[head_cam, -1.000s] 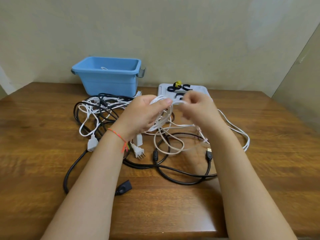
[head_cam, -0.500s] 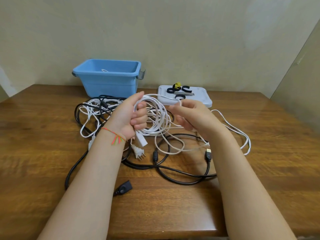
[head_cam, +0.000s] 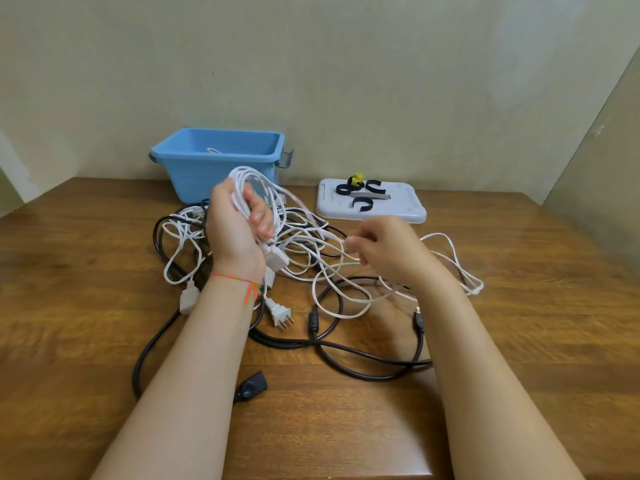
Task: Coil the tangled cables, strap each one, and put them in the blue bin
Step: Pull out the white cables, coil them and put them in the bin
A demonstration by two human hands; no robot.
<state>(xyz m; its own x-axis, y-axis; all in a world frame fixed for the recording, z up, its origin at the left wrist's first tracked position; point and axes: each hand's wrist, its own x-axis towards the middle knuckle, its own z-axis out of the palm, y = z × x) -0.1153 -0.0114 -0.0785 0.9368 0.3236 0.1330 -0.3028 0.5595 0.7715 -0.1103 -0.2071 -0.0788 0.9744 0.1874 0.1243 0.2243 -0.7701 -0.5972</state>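
Note:
My left hand [head_cam: 235, 233] grips a coil of white cable [head_cam: 258, 188], raised above the tangle, with a white plug hanging below the palm. My right hand [head_cam: 388, 249] pinches the loose run of the same white cable to the right of the coil. Under both hands lies a tangle of white and black cables [head_cam: 322, 289] on the wooden table. The blue bin [head_cam: 194, 168] stands at the back left with a bit of white cable inside. Black straps [head_cam: 363, 204] and a yellow one lie on a white lid [head_cam: 408, 206] at the back right.
A white three-pin plug [head_cam: 278, 313] and a black connector [head_cam: 251, 388] lie near the front of the tangle. A long white loop [head_cam: 460, 271] reaches out to the right. A wall stands behind the table and a panel at the right edge.
My left hand has turned upright and lifted the coil higher. My right hand has dropped and moved right, away from the coil, drawing the loose white cable along.

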